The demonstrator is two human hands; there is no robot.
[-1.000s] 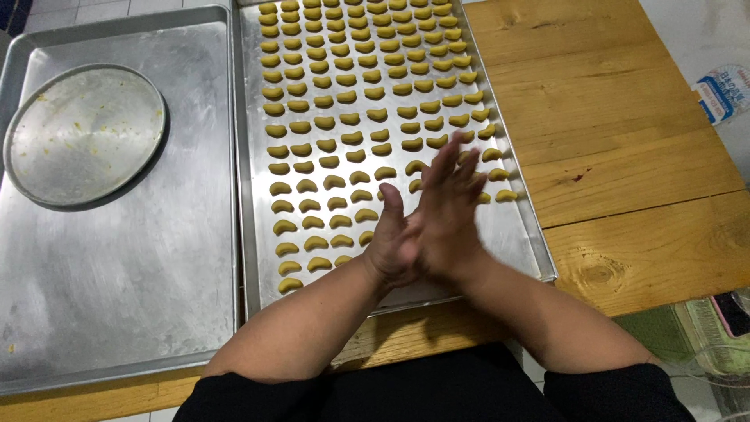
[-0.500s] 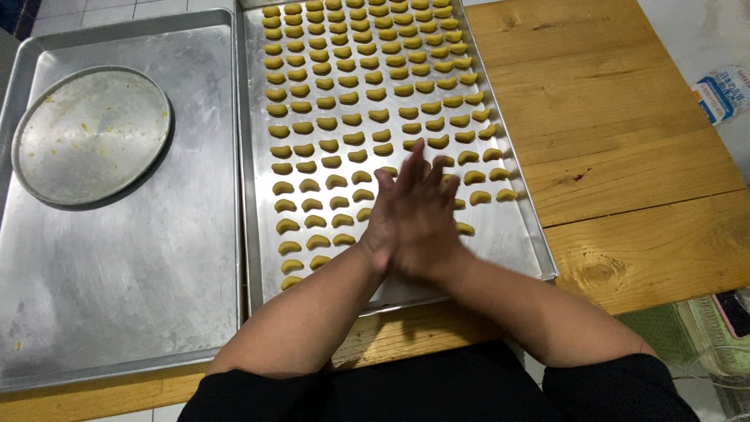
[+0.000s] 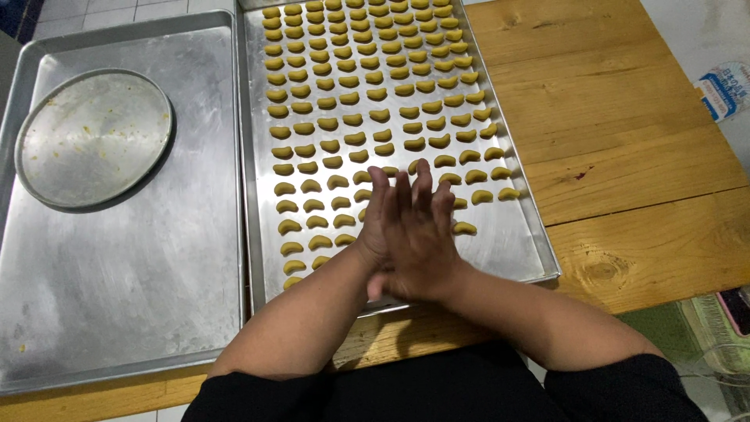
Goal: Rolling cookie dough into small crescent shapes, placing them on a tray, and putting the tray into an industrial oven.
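Observation:
My right hand (image 3: 426,234) lies flat on my left hand (image 3: 373,223), palm to palm, with the fingers stretched out and pointing away from me. Anything between the palms is hidden. Both hands hover over the near end of a long metal baking tray (image 3: 512,246). Rows of small yellow crescent-shaped dough pieces (image 3: 351,98) fill the tray from its far end down to my hands. The nearest crescents lie just left of my left hand and beside my right fingertips.
A second, larger metal tray (image 3: 156,281) sits to the left, holding a round metal plate (image 3: 94,137) with a few crumbs. Both trays rest on a wooden table (image 3: 625,117). A small printed packet (image 3: 723,90) lies at the far right.
My pressed palms have slid against each other: the right hand's fingers, earlier stretched forward and to the right, have drawn back over the left hand. The trays have not moved.

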